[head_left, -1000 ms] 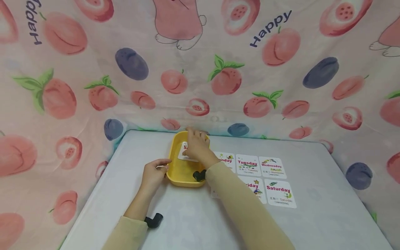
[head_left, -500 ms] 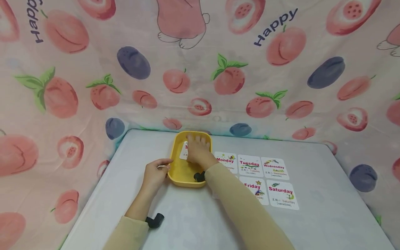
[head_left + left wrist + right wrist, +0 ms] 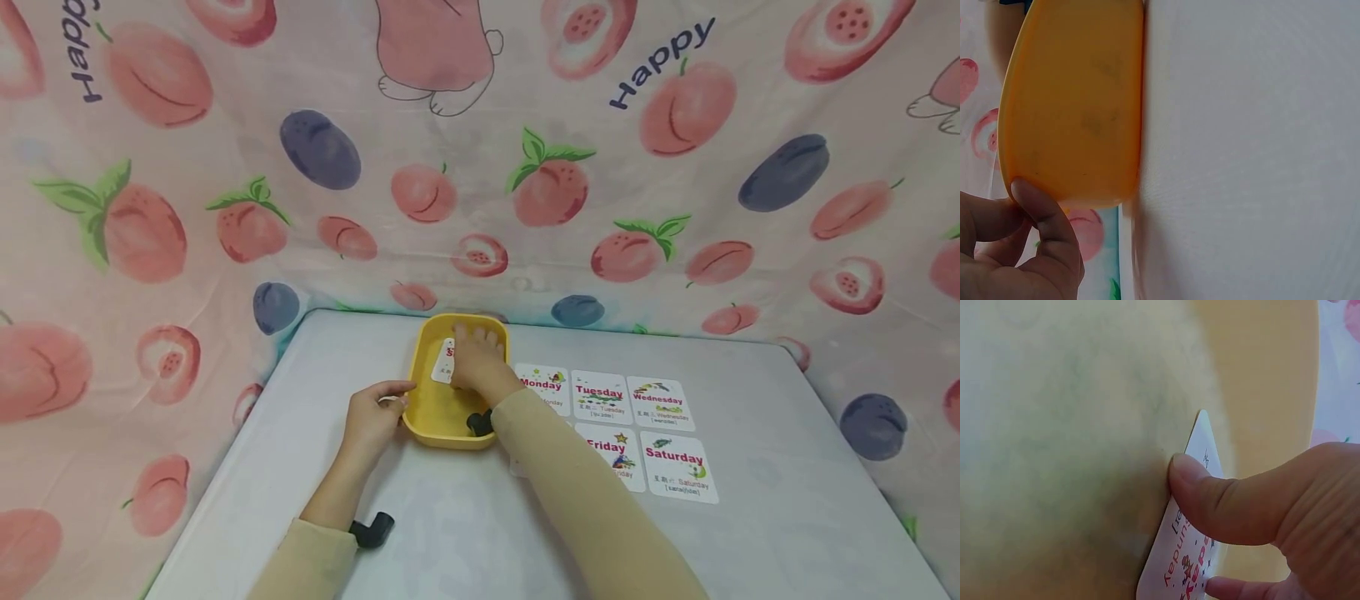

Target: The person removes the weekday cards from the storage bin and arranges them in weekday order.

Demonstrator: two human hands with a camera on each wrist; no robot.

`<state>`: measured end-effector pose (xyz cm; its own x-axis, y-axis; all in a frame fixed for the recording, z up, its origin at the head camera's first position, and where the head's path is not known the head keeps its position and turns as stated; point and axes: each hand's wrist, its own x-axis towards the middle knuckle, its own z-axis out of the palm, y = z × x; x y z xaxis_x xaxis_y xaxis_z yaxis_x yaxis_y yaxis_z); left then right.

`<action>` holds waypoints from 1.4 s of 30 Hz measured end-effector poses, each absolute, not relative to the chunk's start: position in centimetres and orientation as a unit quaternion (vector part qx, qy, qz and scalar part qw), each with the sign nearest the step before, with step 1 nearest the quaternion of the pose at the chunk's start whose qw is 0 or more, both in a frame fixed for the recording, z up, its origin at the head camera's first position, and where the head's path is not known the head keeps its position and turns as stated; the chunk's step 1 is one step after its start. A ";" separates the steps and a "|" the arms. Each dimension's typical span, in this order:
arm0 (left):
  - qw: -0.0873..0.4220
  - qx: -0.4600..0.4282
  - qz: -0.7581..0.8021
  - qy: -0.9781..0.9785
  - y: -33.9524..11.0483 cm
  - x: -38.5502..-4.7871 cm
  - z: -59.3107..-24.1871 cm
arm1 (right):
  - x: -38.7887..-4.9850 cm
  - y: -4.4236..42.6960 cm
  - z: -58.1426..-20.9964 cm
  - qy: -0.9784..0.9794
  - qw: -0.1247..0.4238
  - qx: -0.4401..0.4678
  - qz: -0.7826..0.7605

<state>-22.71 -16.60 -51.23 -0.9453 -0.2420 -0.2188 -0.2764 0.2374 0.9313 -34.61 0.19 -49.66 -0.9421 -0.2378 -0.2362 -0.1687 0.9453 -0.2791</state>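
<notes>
A yellow plastic tray (image 3: 442, 435) stands on the table, its rim pinched at the left side between the thumb and a finger of my left hand (image 3: 372, 419). Inside it my right hand (image 3: 482, 362) grips the Sunday card (image 3: 444, 363), which is partly hidden behind the fingers. The right wrist view has the white card (image 3: 1175, 556) tilted up from the tray floor, thumb on its edge and another finger against its face. In the left wrist view, the thumb of my left hand (image 3: 1038, 240) presses the outside of the tray wall (image 3: 1079, 112).
Right of the tray, printed weekday cards lie in two rows, among them Monday (image 3: 542, 388), Tuesday (image 3: 600, 397), Wednesday (image 3: 660, 403), Friday (image 3: 611, 458) and Saturday (image 3: 678, 467). My right sleeve covers part of the lower row. A fruit-patterned cloth (image 3: 480, 167) hangs behind the white table (image 3: 787, 483).
The Sunday card, more fully visible a second ago, has turned and is now more covered by my right hand. That hand has shifted slightly; the left still holds the rim.
</notes>
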 end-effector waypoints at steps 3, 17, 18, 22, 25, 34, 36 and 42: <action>0.016 -0.168 0.596 0.785 -16.6 -22.8 -51.2 | -34.6 0.2 -49.6 0.977 0.134 -0.104 -0.127; 0.019 -0.170 0.595 0.785 -16.5 -22.6 -51.0 | -34.7 0.1 -50.0 0.978 0.104 -0.114 -0.138; 0.018 -0.169 0.596 0.785 -16.5 -22.6 -51.0 | -34.7 0.1 -50.0 0.978 0.101 -0.116 -0.139; 0.017 -0.166 0.600 0.783 -16.6 -22.7 -51.1 | -34.7 0.1 -49.9 0.980 0.090 -0.123 -0.130; 0.017 -0.162 0.602 0.781 -16.6 -22.7 -51.2 | -34.8 0.1 -50.0 0.981 0.085 -0.125 -0.123; 0.020 -0.165 0.601 0.782 -16.6 -22.8 -51.2 | -34.5 -0.1 -49.7 0.983 0.056 -0.151 -0.083; 0.021 -0.165 0.600 0.782 -16.6 -22.7 -51.2 | -34.4 -0.2 -49.6 0.983 0.055 -0.157 -0.073; 0.018 -0.164 0.599 0.783 -16.6 -22.7 -51.3 | -34.2 -0.2 -49.3 0.981 0.052 -0.181 -0.043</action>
<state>-22.72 -16.63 -51.30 -0.9456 -0.2350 -0.2250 -0.2786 0.2280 0.9329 -34.19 -0.19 -49.35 -0.9288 -0.3601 -0.0869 -0.3511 0.9306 -0.1034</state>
